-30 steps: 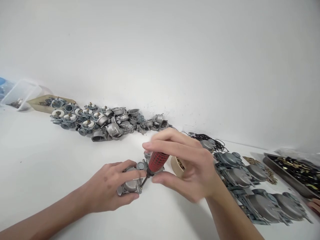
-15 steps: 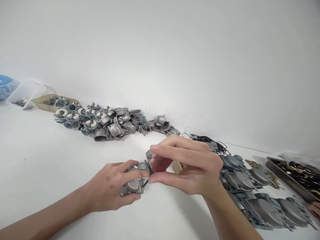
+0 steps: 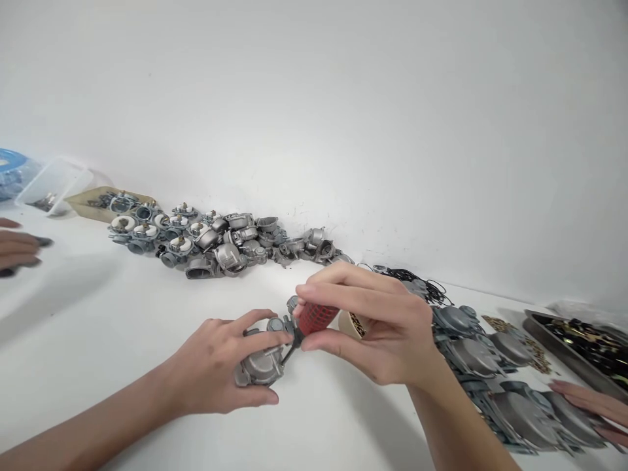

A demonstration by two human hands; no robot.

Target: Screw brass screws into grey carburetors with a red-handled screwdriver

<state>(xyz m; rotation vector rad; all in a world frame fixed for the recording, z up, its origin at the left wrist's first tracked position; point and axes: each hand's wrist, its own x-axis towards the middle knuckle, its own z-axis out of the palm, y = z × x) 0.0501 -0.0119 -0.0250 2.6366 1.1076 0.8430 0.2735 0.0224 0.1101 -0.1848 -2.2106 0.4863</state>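
Note:
My left hand is closed around a grey metal carburetor and steadies it on the white table. Between the thumb and fingers of my right hand is a screwdriver with a red, black-lined handle. Its dark shaft slants down to the left and meets the carburetor's right side; the tip's exact seat is too small to make out. Partly behind my right hand stands a small tan container with brass-coloured pieces.
Along the wall lie metal bowls and carburetor bodies with white floats. More carburetors stand at right, near brass pieces and a metal tray. Other people's hands show at left and right.
Another person's hand has come in at the left edge, and the one at right has reached over the carburetors. The screwdriver handle has turned in my right hand; my left hand stays put.

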